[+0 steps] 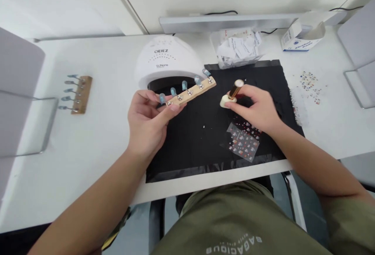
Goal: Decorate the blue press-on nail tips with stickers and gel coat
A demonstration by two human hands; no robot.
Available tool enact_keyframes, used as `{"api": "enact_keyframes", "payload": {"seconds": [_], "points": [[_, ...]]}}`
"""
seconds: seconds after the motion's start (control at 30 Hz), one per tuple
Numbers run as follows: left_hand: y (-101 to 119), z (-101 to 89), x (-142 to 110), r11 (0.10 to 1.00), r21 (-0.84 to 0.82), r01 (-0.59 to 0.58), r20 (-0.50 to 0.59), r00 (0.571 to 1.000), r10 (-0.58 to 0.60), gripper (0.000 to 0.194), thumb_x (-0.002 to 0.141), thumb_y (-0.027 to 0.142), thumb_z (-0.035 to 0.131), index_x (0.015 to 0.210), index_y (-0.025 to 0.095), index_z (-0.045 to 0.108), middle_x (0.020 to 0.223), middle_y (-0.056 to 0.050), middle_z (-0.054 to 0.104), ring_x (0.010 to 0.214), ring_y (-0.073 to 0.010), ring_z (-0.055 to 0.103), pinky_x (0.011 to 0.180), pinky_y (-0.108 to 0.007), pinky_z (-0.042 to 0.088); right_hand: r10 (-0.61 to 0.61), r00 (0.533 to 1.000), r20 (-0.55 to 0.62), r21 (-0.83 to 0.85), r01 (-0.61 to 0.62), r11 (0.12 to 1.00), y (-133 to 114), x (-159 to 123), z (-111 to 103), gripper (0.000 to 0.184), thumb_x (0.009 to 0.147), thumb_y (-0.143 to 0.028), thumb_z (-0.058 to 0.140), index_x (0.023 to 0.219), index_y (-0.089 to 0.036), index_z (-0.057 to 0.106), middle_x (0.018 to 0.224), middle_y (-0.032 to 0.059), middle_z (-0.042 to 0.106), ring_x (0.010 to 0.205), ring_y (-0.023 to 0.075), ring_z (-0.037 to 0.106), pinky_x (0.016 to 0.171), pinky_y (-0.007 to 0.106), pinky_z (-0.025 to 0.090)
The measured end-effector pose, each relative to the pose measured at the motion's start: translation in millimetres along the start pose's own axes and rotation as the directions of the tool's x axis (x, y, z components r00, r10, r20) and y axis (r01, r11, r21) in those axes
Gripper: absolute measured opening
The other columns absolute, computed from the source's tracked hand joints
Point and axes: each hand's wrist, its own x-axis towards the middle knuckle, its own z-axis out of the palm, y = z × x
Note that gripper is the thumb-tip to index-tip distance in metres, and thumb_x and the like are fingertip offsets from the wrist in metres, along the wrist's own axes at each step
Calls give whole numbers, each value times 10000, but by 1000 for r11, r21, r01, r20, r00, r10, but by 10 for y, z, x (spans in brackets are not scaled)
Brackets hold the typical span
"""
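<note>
Between the thumb and fingers of my left hand (pixel 150 122) is one end of a wooden nail stand (pixel 190 93), tilted up to the right above the black mat. Several blue press-on nails (pixel 184 86) stand along it on metal posts. My right hand (pixel 258 106) grips a nail polish bottle (pixel 227 99) with a white body; its dark and gold cap (pixel 236 89) points up and seems to be on the bottle. Just below that hand, sheets of nail stickers (pixel 244 143) lie on the mat.
A white nail lamp (pixel 166 59) stands behind my left hand. Further right are a clear bin of paper packets (pixel 238 48) and an open carton (pixel 303 36). A second wooden stand with nails (pixel 82 95) lies at the left. Loose rhinestones (pixel 310 85) are scattered right of the black mat (pixel 187 153).
</note>
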Motion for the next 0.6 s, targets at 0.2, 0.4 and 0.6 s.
{"api": "enact_keyframes", "payload": {"seconds": [0.2,0.4,0.6], "points": [[-40,3,-117,996,83,36,58,998,-41,546,705,294,1151,926,266,653,945,37,731,945,-173,826,956,-366,788,60,948,-313,-124,-104,987,61,116,-451,155,843,-322,933,976,-295,858,1003,21,890,954,285,845,981,507,697],[-100,-29,-161,983,176,-48,140,990,23,495,776,304,1109,968,282,653,958,10,714,1046,-218,855,956,-379,793,153,929,-336,-193,-227,955,360,241,-633,159,809,-255,948,896,-305,824,906,17,867,876,277,832,923,520,712],[-92,-50,-145,972,205,-116,137,987,89,507,771,354,1116,955,288,648,988,-8,709,1048,-242,854,944,-431,813,189,946,-264,-144,-232,962,496,253,-561,181,793,-228,954,908,-285,826,896,28,851,840,273,810,929,547,708]]}}
